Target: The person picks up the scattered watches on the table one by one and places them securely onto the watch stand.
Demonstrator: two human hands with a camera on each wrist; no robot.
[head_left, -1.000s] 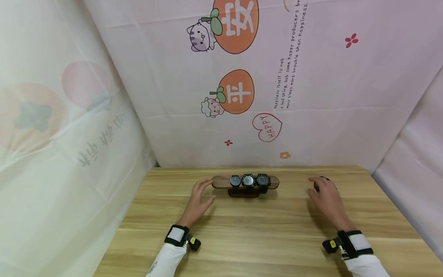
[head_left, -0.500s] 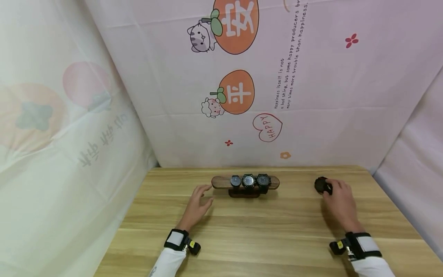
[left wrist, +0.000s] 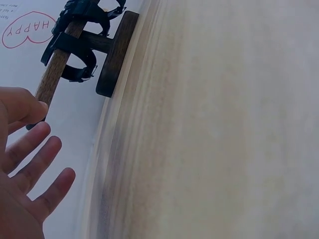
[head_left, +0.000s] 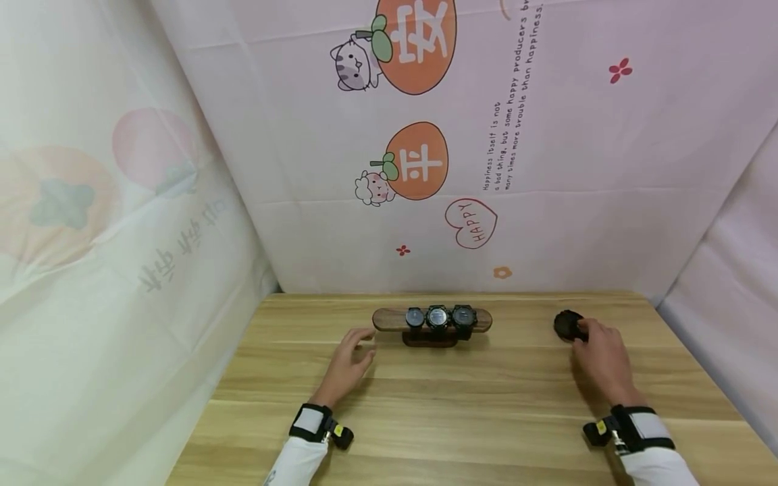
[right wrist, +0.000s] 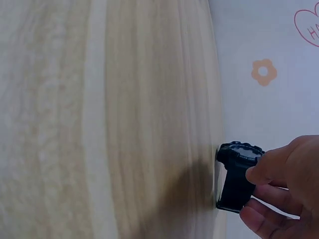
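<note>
My right hand [head_left: 606, 361] pinches a black wristwatch [head_left: 565, 326] at the right of the table. The right wrist view shows the thumb on the strap [right wrist: 234, 189], fingertips behind it, and the round dial on the far side. To the left, my left hand [head_left: 343, 364] stays with loosely bent fingers by the end of a dark wooden watch stand [head_left: 389, 320]. In the left wrist view a fingertip overlaps the bar's end [left wrist: 48, 87] while the other fingers spread apart. Three watches [head_left: 437, 317] sit side by side on the bar, right of its middle.
The stand's dark base [head_left: 429, 341] rests near the back of the wood-grain table [head_left: 450, 412]. A printed white cloth [head_left: 547, 236] hangs right behind the table, with more cloth [head_left: 79, 304] at the left side and at the right.
My right hand has shifted right and slightly toward me, and more of the black watch shows beside its fingers. My left hand has drawn back a little from the stand's end.
</note>
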